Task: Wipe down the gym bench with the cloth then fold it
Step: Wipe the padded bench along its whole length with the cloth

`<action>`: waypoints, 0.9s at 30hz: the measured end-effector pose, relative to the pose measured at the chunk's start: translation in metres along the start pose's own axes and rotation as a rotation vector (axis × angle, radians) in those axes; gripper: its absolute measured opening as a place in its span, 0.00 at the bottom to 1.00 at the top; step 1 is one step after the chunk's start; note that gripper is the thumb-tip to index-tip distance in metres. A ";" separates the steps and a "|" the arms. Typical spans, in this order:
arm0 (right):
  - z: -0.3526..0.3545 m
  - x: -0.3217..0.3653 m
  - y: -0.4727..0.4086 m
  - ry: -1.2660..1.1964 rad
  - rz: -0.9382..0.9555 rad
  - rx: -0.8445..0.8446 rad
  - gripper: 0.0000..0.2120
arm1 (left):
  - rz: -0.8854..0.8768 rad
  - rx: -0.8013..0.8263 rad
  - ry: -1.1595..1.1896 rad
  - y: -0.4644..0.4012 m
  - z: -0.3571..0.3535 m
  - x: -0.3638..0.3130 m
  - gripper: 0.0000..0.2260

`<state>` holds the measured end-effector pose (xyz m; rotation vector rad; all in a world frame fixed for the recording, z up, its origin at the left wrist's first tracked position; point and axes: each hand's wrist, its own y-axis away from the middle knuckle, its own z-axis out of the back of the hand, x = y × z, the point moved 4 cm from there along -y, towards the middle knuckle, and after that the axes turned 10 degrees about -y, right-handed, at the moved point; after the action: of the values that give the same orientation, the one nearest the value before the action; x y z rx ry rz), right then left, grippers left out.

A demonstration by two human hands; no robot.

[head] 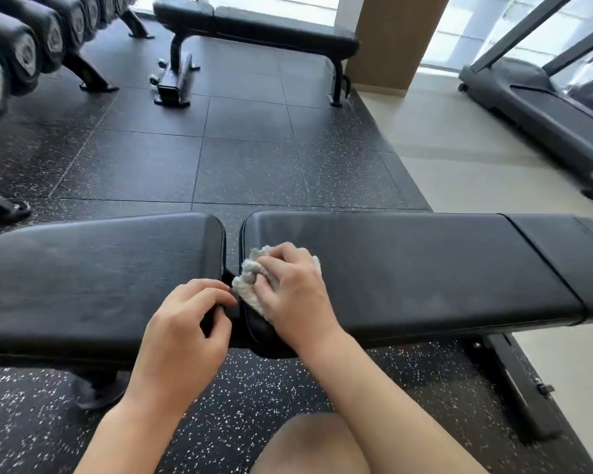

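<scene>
Cloth [250,285] on gym bench [408,268] under right hand [290,289], left hand [185,323] beside, second bench [271,29] behind

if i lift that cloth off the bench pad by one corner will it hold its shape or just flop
The cloth will most likely flop: it lies bunched in soft folds under the right hand. Its nubby, towel-like surface suggests it is light and should drag rather than slide on the smooth bench pad. It will probably unfurl and hang once lifted.
</scene>
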<state>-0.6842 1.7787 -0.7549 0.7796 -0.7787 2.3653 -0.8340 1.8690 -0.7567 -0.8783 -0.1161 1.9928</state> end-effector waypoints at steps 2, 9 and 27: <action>0.027 -0.020 0.008 -0.031 -0.026 -0.006 0.06 | 0.004 -0.004 0.014 -0.003 -0.001 -0.003 0.13; 0.165 -0.139 0.009 0.217 -0.366 -0.255 0.08 | -0.107 0.058 0.058 -0.019 -0.028 -0.036 0.11; 0.244 -0.184 0.087 0.142 -0.229 -0.093 0.09 | -0.430 0.358 0.006 -0.044 -0.151 -0.221 0.09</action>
<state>-0.5251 1.5043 -0.7433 0.6198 -0.6955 2.1374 -0.6384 1.6834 -0.7323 -0.5705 0.0529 1.5449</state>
